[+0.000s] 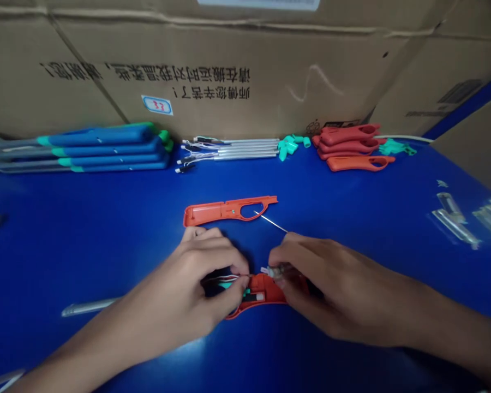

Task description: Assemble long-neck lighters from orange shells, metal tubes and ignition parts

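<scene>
The left hand (180,284) was curled closed around coloured wires (225,278) at one end of an orange plastic shell (265,289), while the right hand (335,284) pinched a small metal part (275,272) beside its other end. The hands stood just apart over the blue surface (352,218), with a matching orange shell (229,210) lying just beyond them.

Left hand (184,289) pinches thin wires (225,278) — right hand (335,289) a small metal part (276,272) — over an orange plastic housing (265,289).
</scene>
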The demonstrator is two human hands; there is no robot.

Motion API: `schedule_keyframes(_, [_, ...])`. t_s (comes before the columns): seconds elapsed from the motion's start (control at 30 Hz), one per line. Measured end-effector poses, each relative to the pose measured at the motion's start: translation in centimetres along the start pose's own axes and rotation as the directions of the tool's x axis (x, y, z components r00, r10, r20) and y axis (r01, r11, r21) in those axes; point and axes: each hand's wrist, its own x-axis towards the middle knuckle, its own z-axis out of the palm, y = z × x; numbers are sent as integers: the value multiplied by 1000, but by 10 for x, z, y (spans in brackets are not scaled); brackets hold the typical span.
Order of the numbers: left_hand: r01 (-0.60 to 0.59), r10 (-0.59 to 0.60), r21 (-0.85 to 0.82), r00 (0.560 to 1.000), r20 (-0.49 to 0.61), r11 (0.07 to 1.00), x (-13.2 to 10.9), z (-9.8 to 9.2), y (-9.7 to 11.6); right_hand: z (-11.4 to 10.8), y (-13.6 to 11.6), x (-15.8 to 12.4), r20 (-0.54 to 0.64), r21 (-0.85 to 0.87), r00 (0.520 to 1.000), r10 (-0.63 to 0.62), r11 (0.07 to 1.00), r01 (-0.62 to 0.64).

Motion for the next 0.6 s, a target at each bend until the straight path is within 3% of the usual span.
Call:
schedule_keyframes(0.2, [20, -20, 15, 1000, -3, 1000, 0, 1, -3, 8, 6, -3, -74, -96, 988, -136, 987, 129])
schedule_keyframes(0.43, [10, -10, -2, 1000, 10, 1000, 1, 0, -5, 7, 3, -1, -117, -49, 982, -151, 988, 146])
schedule_keyframes(0.6, [73, -73, -12, 997, 15, 997, 0, 0, -4, 13, 12, 1, -179, -44, 966, -189, 982, 184])
